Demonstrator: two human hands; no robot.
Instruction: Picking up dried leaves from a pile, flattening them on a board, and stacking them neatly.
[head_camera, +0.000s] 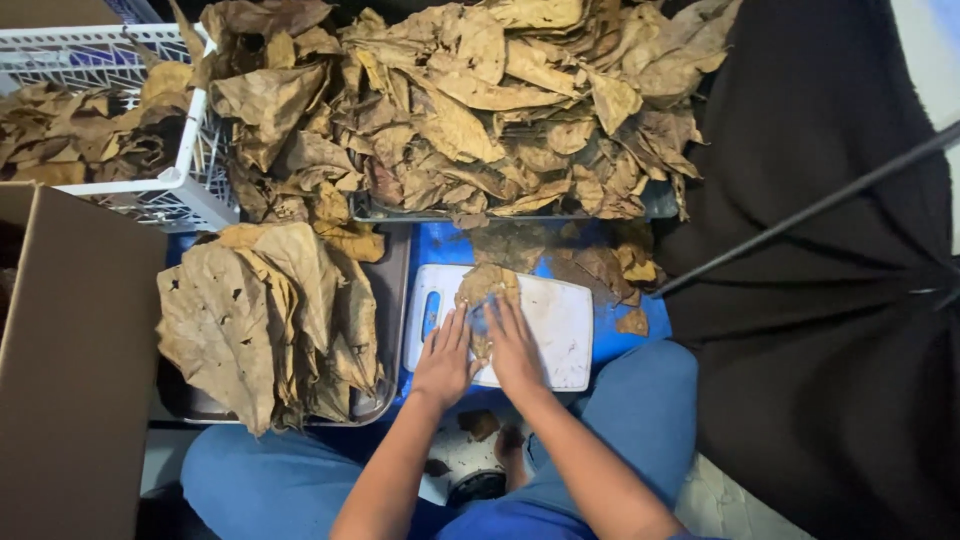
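Observation:
A white cutting board (560, 320) lies on a blue surface in front of me. On it rests a dry brown leaf (487, 285). My left hand (445, 360) and my right hand (513, 345) lie flat side by side on the near part of that leaf, fingers spread, pressing it onto the board. Whether something thin sits under my right fingers, I cannot tell.
A big heap of dry leaves (470, 110) fills a tray at the back. A stack of flattened leaves (265, 320) sits on a dark tray (390, 300) at left. White basket (195, 190) with leaves and a cardboard box (70, 370) stand far left. Black cloth (830, 330) covers the right.

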